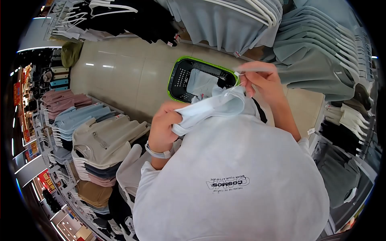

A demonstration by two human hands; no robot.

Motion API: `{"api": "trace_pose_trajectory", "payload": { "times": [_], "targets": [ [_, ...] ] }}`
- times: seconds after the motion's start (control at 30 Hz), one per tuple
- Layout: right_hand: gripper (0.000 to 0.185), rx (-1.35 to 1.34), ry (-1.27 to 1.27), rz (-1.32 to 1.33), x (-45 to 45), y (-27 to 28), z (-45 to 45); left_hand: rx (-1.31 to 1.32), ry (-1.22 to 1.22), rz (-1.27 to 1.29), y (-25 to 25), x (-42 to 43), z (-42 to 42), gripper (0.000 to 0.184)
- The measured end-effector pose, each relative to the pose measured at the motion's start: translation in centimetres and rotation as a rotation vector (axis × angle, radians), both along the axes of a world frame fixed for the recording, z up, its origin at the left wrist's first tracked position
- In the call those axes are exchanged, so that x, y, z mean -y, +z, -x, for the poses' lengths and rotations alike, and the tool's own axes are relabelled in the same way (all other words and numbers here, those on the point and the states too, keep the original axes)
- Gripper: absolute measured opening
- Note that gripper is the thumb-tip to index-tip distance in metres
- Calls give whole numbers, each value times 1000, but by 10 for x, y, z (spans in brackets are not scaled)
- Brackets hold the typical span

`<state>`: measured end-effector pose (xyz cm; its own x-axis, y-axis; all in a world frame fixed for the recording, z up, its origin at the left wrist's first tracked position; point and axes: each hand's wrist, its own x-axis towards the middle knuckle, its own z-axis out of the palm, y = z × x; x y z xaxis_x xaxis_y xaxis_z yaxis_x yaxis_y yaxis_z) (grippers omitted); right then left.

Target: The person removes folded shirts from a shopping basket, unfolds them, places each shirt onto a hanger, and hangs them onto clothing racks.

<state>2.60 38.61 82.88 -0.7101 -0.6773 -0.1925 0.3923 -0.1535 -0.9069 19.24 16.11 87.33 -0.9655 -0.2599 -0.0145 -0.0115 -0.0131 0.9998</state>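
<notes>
My left hand (pixel 164 124) is closed round one end of a pale blue garment (pixel 205 107), stretched out in front of my chest. At the garment's other end, my right hand (pixel 259 78) has its fingers pinched together by a thin white string and a small white tag (pixel 240 73); what exactly the fingers hold is too small to make out. Beyond the garment, a black basket with a green rim (pixel 172 76) stands on the floor. Folded light grey-blue cloth (pixel 201 82) lies inside it.
Racks of hanging grey shirts (pixel 313 56) stand at the right. Black clothes (pixel 120 20) and light blue-grey shirts (pixel 221 24) hang at the top. At the left are pink (pixel 64 102), blue and cream shirts (pixel 100 140) on hangers. Tiled floor (pixel 120 76) lies between the racks.
</notes>
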Motion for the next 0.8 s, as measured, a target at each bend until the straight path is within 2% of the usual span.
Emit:
{"api": "trace_pose_trajectory", "payload": {
  "times": [0.03, 0.07, 0.1, 0.17, 0.2, 0.27, 0.3, 0.33, 0.37, 0.4, 0.47, 0.5, 0.53, 0.57, 0.6, 0.67, 0.8],
  "targets": [
    [19, -43, 55, 126, -2, 5, 1, -33, -20, -103, 0, 1, 1, 41],
    [24, -227, 39, 182, 0, 8, -2, -54, -52, -245, 2, 2, 3, 36],
    [32, -177, 175, 280, -7, 8, 2, -58, -64, -323, 5, 2, 3, 32],
    [37, -223, 347, 431, -8, 15, 2, -68, -74, -404, 9, 3, 3, 23],
    [37, -223, 347, 431, -8, 18, 2, -75, -76, -426, 10, 3, 4, 19],
    [44, 78, 576, 503, -9, 23, 0, -86, -74, -439, 11, 4, 5, 11],
    [44, 76, 578, 504, -9, 20, -2, -91, -74, -458, 11, 4, 5, 8],
    [44, -50, 478, 370, -8, 13, -6, -93, -73, -456, 13, 5, 7, 8],
    [45, -174, 375, 235, -7, 9, -9, -59, -106, -618, 15, 5, 9, 26],
    [45, -175, 375, 236, -6, 10, -11, -25, -140, -780, 17, 5, 10, 46],
    [31, -36, 191, 258, 1, 13, -16, -37, -128, -694, 22, -2, 13, 40],
    [31, -38, 192, 259, 4, 13, -17, -50, -115, -609, 24, -4, 13, 36],
    [24, -55, 159, 354, 8, 12, -16, -52, -115, -607, 23, -2, 14, 36],
    [17, -73, 125, 448, 11, 12, -16, 62, -161, -659, 22, 2, 17, 40],
    [17, -75, 126, 449, 14, 9, -16, 176, -206, -709, 22, 4, 18, 43],
    [17, -11, -104, 449, 20, 3, -17, 203, -197, -655, 27, 1, 20, 46],
    [17, -180, -117, 357, 29, 3, -23, 259, -151, -607, 30, -5, 22, 48]
  ]
}}
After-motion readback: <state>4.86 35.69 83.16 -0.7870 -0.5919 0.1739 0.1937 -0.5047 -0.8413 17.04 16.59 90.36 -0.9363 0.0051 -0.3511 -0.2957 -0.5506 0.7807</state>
